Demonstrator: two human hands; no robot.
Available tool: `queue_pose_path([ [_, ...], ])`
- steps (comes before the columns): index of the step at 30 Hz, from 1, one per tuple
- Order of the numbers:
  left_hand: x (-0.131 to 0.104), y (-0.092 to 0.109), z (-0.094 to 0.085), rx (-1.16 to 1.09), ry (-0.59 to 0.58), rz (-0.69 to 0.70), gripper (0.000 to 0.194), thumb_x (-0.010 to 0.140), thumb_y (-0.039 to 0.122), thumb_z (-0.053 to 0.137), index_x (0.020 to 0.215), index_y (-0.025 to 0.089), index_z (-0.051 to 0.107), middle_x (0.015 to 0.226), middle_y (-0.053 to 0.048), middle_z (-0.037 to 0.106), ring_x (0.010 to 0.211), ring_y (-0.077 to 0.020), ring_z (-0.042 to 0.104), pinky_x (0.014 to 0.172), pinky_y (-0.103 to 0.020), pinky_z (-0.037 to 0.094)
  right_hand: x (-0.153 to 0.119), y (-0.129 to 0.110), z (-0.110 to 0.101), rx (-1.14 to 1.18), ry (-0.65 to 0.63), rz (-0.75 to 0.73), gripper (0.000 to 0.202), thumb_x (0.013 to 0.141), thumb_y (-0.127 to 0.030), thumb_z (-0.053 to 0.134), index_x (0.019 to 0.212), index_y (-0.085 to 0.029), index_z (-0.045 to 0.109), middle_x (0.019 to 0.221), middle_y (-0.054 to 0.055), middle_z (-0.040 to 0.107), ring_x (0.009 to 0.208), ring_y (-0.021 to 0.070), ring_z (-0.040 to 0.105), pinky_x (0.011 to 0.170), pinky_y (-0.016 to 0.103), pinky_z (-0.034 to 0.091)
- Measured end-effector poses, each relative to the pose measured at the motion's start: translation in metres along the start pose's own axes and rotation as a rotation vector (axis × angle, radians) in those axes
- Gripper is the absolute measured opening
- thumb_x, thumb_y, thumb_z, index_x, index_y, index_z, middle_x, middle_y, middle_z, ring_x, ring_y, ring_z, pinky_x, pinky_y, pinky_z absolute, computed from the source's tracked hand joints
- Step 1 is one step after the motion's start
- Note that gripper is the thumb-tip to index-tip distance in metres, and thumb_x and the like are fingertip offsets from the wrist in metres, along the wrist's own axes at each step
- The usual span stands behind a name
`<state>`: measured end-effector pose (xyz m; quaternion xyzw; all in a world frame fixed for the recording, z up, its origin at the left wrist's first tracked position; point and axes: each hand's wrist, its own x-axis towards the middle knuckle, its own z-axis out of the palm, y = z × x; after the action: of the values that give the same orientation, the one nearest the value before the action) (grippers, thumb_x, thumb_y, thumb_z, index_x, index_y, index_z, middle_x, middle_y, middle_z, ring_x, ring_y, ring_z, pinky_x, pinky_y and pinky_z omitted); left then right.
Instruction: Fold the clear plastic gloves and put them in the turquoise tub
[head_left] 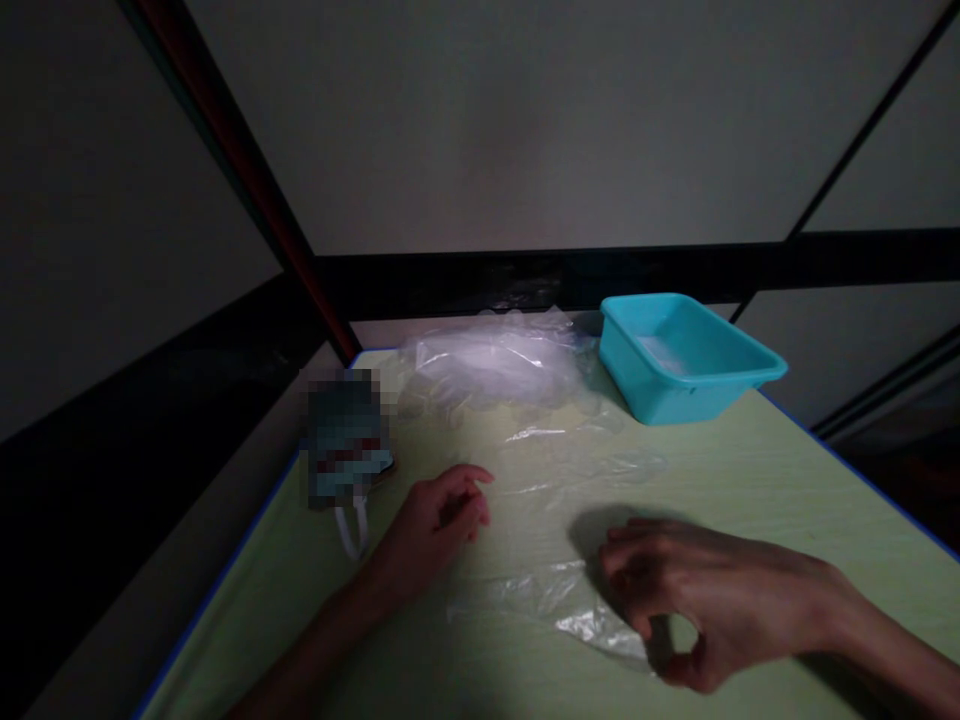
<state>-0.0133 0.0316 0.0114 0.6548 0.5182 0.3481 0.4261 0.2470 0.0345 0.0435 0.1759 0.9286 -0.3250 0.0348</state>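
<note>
A clear plastic bag (555,600) lies flat and crinkled on the pale green table (360,640). Over its right end is my right hand (697,590), fingers curled, with thumb and fingers apart and nothing visible between them. My left hand (442,520) is above the table left of the bag, fingers loosely bent and apart, holding nothing. Beyond both hands, more thin clear plastic (585,470) is spread out, and a pile of clear plastic bags (510,360) rests toward the table's back edge.
A turquoise basin (675,400) stands at the back right, with something pale inside. At the left edge lies a blurred-out item (345,440) with a white loop (352,530). A wall with a black band rises behind the table.
</note>
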Motion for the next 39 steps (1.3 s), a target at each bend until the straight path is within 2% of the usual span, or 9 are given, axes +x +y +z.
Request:
queue_pose_path([
  [4, -0.002, -0.001, -0.001, -0.148, -0.169, -0.048, 0.016, 0.078, 0.024, 0.046, 0.090, 0.015, 0.051, 0.060, 0.003, 0.058, 0.047, -0.0088, 0.051, 0.045, -0.019, 0.039, 0.000, -0.004, -0.001, 0.012, 0.011, 0.013, 0.014, 0.056, -0.004, 0.058, 0.063, -0.016, 0.054, 0.077, 0.001, 0.056, 0.077, 0.0157, 0.051, 0.071, 0.027, 0.042],
  [8, -0.005, -0.001, -0.001, -0.160, -0.239, -0.062, 0.017, 0.080, 0.025, 0.047, 0.092, 0.015, 0.053, 0.064, 0.001, 0.061, 0.051, -0.0098, 0.055, 0.050, -0.022, 0.043, -0.003, -0.006, -0.004, 0.041, 0.062, -0.012, 0.016, 0.059, -0.003, 0.053, 0.065, -0.018, 0.055, 0.078, 0.002, 0.055, 0.077, 0.0159, 0.051, 0.072, 0.028, 0.043],
  [14, -0.003, 0.002, -0.004, -0.133, -0.185, -0.049, 0.021, 0.080, 0.030, 0.049, 0.094, 0.014, 0.055, 0.075, -0.003, 0.065, 0.057, -0.0120, 0.059, 0.052, -0.023, 0.045, -0.008, 0.001, -0.020, 0.196, 0.214, -0.015, 0.016, 0.067, -0.002, 0.051, 0.072, -0.016, 0.053, 0.078, 0.001, 0.050, 0.072, 0.0120, 0.051, 0.065, 0.024, 0.042],
  [22, -0.002, -0.001, -0.005, -0.132, -0.184, 0.000, 0.024, 0.082, 0.030, 0.047, 0.099, 0.015, 0.053, 0.079, -0.003, 0.064, 0.059, -0.0119, 0.060, 0.055, -0.023, 0.047, 0.000, 0.024, -0.017, 0.131, 0.416, 0.192, 0.012, 0.078, -0.005, 0.047, 0.074, -0.016, 0.051, 0.077, 0.000, 0.049, 0.066, 0.0108, 0.049, 0.058, 0.023, 0.041],
  [26, -0.003, 0.001, -0.008, 0.061, -0.087, 0.070, 0.018, 0.083, 0.027, 0.045, 0.094, 0.016, 0.056, 0.082, -0.003, 0.063, 0.066, -0.0133, 0.061, 0.059, -0.025, 0.048, 0.002, 0.028, -0.012, -0.001, 0.554, 0.278, 0.010, 0.081, -0.011, 0.047, 0.089, -0.016, 0.052, 0.088, 0.005, 0.052, 0.079, 0.0159, 0.053, 0.069, 0.030, 0.045],
  [29, -0.007, 0.003, -0.007, 0.335, 0.042, 0.257, 0.017, 0.083, 0.022, 0.045, 0.092, 0.017, 0.058, 0.090, -0.005, 0.063, 0.079, -0.0159, 0.060, 0.071, -0.029, 0.049, 0.004, 0.021, -0.010, -0.100, 0.661, 0.259, 0.015, 0.084, -0.014, 0.043, 0.096, -0.015, 0.051, 0.094, 0.009, 0.054, 0.087, 0.0195, 0.053, 0.075, 0.034, 0.046],
  [33, -0.018, 0.009, 0.005, 0.576, -0.022, 0.561, 0.023, 0.083, 0.013, 0.043, 0.102, 0.016, 0.057, 0.103, -0.008, 0.062, 0.096, -0.0169, 0.057, 0.085, -0.029, 0.046, 0.011, 0.006, -0.002, -0.242, 0.557, 0.150, 0.029, 0.089, -0.020, 0.036, 0.113, -0.011, 0.051, 0.111, 0.013, 0.055, 0.104, 0.0215, 0.051, 0.090, 0.037, 0.043],
  [35, -0.023, 0.014, 0.014, 0.675, -0.092, 0.665, 0.028, 0.082, 0.011, 0.042, 0.107, 0.014, 0.055, 0.108, -0.009, 0.061, 0.101, -0.0178, 0.055, 0.089, -0.030, 0.045, 0.016, 0.000, 0.005, -0.314, 0.456, 0.115, 0.039, 0.090, -0.023, 0.037, 0.126, -0.010, 0.043, 0.127, 0.014, 0.047, 0.117, 0.0229, 0.042, 0.099, 0.038, 0.036],
  [39, -0.028, 0.021, 0.026, 0.841, -0.265, 0.649, 0.040, 0.083, 0.020, 0.044, 0.123, 0.012, 0.045, 0.126, -0.011, 0.051, 0.118, -0.0212, 0.043, 0.098, -0.034, 0.038, 0.020, -0.002, 0.016, -0.343, 0.322, 0.064, 0.065, 0.087, -0.039, 0.043, 0.138, -0.007, 0.018, 0.143, 0.016, 0.017, 0.131, 0.0251, 0.016, 0.107, 0.041, 0.021],
])
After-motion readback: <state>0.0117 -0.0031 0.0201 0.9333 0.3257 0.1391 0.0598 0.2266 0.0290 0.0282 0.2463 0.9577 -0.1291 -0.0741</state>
